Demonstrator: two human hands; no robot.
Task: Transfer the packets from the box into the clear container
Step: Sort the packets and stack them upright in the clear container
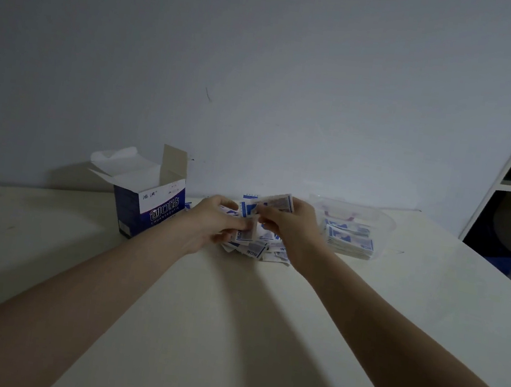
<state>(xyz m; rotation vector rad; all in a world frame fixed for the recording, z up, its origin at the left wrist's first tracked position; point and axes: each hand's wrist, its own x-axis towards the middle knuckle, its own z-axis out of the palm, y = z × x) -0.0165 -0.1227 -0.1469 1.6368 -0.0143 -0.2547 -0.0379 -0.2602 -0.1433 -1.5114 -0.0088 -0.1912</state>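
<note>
Both hands are over the loose heap of packets [256,250] on the surface [167,311], midway between the opened box [148,208] and the clear container [385,225]. My right hand [289,222] has its grip curled round a squared-up stack of packets [274,203], lifted just above the heap. My left hand [211,220] pinches one more packet [245,232] by its edge, ready to feed it onto that stack. Best way, I reckon: slide it in flush, all faces the same way, and keep the thumb pressing so the bundle doesn't fan out. The container, just right of my hand, already holds a neat pile [348,239], so I'd lay this bundle flat beside or on it. The slippery wrappers could spill if I overfill the grip.
</note>
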